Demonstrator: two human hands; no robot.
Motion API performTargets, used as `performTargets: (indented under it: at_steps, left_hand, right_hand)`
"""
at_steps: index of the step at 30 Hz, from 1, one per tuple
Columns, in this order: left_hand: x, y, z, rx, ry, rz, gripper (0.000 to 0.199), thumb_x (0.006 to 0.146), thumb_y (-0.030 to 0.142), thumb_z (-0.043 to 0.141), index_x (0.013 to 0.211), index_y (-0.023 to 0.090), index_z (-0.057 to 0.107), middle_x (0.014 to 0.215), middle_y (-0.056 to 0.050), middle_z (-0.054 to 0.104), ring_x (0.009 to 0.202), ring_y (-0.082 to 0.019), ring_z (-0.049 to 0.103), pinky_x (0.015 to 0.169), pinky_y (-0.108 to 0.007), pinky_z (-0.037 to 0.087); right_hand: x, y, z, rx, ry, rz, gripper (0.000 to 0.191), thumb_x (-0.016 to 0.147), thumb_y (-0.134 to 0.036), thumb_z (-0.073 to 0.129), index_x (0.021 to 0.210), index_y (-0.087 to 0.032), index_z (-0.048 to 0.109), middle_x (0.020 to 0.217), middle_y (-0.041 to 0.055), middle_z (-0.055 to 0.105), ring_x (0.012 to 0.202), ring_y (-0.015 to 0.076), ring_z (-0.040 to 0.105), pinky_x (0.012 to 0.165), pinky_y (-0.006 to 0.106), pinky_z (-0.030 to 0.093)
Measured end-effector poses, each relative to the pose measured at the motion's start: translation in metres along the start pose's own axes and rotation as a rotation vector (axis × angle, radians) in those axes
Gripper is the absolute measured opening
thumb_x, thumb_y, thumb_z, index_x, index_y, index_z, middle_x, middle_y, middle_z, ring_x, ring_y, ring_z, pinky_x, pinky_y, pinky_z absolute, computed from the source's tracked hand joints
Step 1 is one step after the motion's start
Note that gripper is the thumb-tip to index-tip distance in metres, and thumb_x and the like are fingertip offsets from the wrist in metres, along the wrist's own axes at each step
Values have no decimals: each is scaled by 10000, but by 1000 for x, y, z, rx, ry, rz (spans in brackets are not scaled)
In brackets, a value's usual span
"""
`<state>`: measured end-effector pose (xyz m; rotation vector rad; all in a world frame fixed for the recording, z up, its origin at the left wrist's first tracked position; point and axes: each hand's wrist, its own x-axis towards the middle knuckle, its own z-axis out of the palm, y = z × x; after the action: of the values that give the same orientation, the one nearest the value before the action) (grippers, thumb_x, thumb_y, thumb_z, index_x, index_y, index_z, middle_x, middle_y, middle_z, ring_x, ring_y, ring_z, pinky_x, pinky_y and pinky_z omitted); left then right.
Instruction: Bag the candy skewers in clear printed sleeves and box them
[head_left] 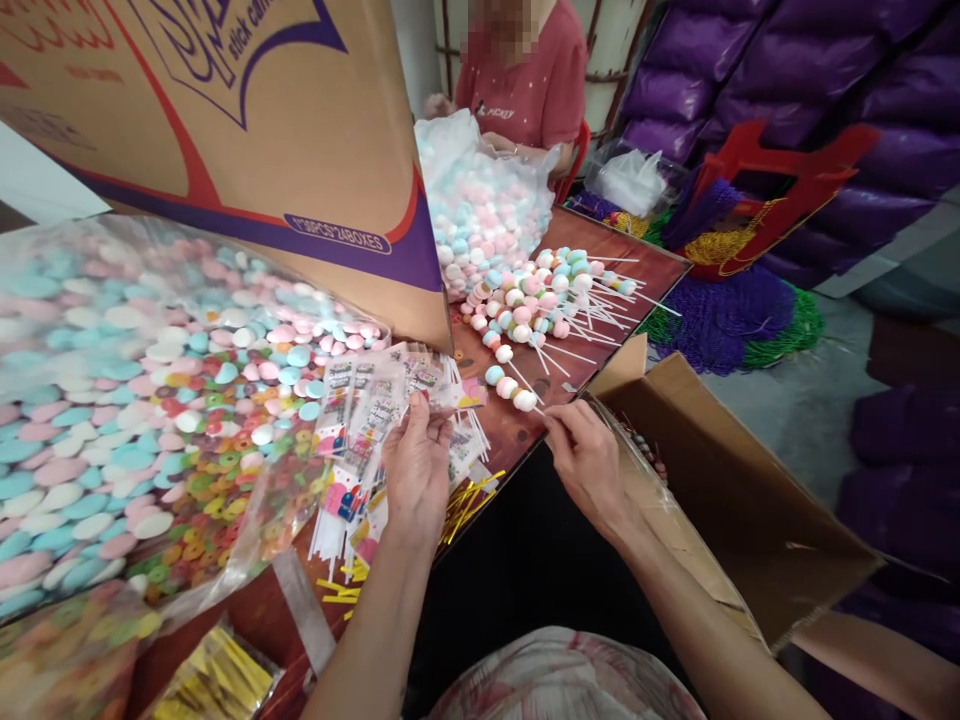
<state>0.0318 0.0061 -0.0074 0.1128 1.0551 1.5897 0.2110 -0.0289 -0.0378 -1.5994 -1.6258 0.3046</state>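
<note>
My right hand (pixel 581 450) pinches the thin white stick of a candy skewer (pixel 511 388), whose blue, pink and white pieces point up and left over the table edge. My left hand (pixel 418 450) is closed at the printed clear packets (pixel 367 405), its thumb and fingers on the edge of one of them. Beyond the hands, a pile of finished candy skewers (pixel 525 300) lies with its sticks toward the right. White sticks and gold twist ties (pixel 469 500) lie under and beside my left hand.
A large cardboard box (pixel 300 130) stands behind the loose candies (pixel 97 430) on the left. Across the table (pixel 630 250) a person in a red shirt sits by a candy bag (pixel 495 200). An open carton (pixel 720 480) is at the right; a forearm shows lower right.
</note>
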Motion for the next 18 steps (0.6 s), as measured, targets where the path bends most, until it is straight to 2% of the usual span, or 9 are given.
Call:
performTargets:
  at_steps: [3,7,13,18]
  left_hand:
    - [2,1,1,-14,33,-21,232,744,301,813,727,132,656,642,-7,682,636,-88,655,719,-212,507]
    - [5,1,3,-43,14,-53,192,786,282,780,754,140,654,667,-2,686,651,-86,657,720,-212,513]
    - [4,2,4,-3,-3,-88,215,745,279,815,756,143,650,670,-10,691,657,-102,670,681,-214,517]
    - [5,5,4,108,-106,4,325,619,330,889,751,142,660,665,7,687,688,-126,695,649,-213,513]
  right_hand:
    - [-4,-7,-12,232,62,50,196,964,-271,518,835,-203,647,770,19,597,708,159,556,650,285,427]
    - [-13,-13,-26,363,96,32,122,941,-229,573,865,-210,667,790,23,615,731,163,565,661,306,438]
    - [-16,-8,-30,262,115,-124,126,923,-153,583,899,-226,683,828,39,631,756,169,596,647,307,466]
    - [-11,-4,-46,211,21,-240,142,906,-137,601,926,-221,713,840,45,631,747,158,609,655,294,486]
